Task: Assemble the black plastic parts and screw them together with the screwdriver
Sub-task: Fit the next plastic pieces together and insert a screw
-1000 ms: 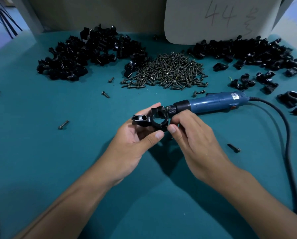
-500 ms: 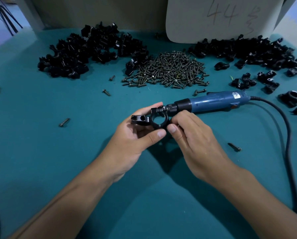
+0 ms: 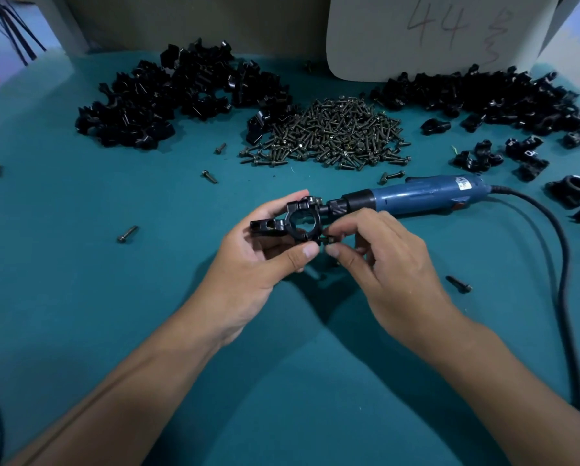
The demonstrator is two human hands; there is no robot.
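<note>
The black plastic clamp assembly [image 3: 293, 223], a ring with a short two-holed arm at one side, is held above the teal table mat [image 3: 80, 297] by the left hand [image 3: 258, 260]. Its ring is pinched between the left thumb below and the index finger behind its upper edge, the other fingers being curled under the arm. A small dark screw [image 3: 327, 239] is seen at the ring's lower right corner, just beyond the left thumb tip, and is pinched by the curled thumb and fingertips of the right hand [image 3: 382, 260]. How far the screw is seated cannot be told.

Just past the right fingertips, a blue corded electric screwdriver [image 3: 409, 198] is laid on the mat, its black nose end close behind the ring's upper right; whether they touch cannot be told. Its black cable [image 3: 561, 257] is curved down past the right wrist.

Beyond the fingers, a heap of dark metal screws [image 3: 329, 134] is spread on the mat. A pile of loose black plastic parts [image 3: 167, 95] is found beyond and to the left of the left fingers, and another black pile [image 3: 504, 95] beyond and to the right of the right fingers. Single stray screws [image 3: 126, 234] are scattered well apart from both hands, one [image 3: 458, 284] lying just right of the right hand. A pale board marked "44" [image 3: 433, 31] is stood behind the heaps.
</note>
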